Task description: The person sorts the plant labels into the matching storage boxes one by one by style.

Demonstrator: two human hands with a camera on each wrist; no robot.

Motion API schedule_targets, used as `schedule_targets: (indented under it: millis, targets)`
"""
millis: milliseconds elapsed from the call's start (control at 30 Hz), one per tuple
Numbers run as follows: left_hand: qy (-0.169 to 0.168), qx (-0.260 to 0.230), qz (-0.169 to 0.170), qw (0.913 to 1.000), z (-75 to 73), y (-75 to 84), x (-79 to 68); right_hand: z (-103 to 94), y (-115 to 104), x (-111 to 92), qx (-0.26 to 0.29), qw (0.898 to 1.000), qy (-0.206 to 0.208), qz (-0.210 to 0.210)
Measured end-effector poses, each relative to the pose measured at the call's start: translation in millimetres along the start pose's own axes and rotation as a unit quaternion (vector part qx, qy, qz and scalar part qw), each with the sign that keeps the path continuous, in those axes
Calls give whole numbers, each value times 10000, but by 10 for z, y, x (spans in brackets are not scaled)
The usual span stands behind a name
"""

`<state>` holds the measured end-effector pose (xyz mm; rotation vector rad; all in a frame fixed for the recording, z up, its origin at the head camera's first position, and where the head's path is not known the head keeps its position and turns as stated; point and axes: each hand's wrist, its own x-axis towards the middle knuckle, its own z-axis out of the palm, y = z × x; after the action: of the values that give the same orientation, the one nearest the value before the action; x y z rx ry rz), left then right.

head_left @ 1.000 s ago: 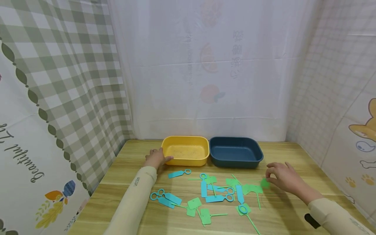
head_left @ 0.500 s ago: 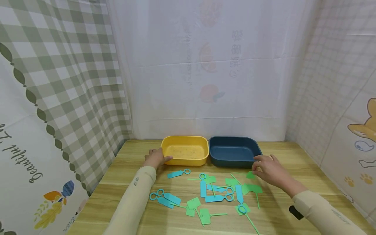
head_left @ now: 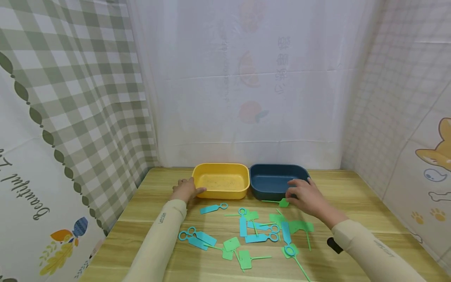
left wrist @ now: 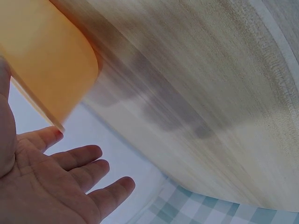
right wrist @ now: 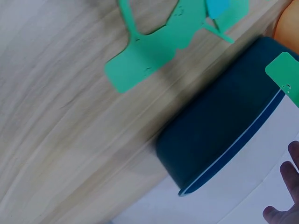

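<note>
My right hand [head_left: 306, 196] pinches a flat green plastic tag [head_left: 284, 202] with a thin stem, just in front of the dark blue bin [head_left: 273, 194]. In the right wrist view the tag's square head [right wrist: 283, 70] overlaps the bin's rim, and part of that hand is out of frame. My left hand [head_left: 184, 190] rests at the left end of the yellow bin [head_left: 225, 194], thumb along its front. The left wrist view shows the fingers [left wrist: 84, 175] spread and relaxed, the index fingertip at the rim.
Several blue ring-ended tags [head_left: 243, 226] and green stemmed tags [head_left: 246, 260] lie scattered and partly overlapping on the wooden table [head_left: 141, 250]. Both bins stand side by side before a white curtain [head_left: 204, 117]. Checked cloth [head_left: 105, 78] hangs at the left.
My right hand has moved left with the green tag, from the table's right side to the front of the blue bin. My left hand has stayed at the yellow bin.
</note>
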<state>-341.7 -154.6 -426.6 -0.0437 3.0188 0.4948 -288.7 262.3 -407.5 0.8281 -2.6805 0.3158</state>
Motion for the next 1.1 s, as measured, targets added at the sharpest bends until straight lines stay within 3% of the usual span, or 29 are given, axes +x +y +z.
schedule_targets:
  millis: [467,1100]
  targets:
    - [96,48,96,9999,-29,23,-19,49,-274,345,-272,9996,-40,112]
    - [64,174,11,9998,-35,32,-22,154,-496,789,-179,9968,272,736]
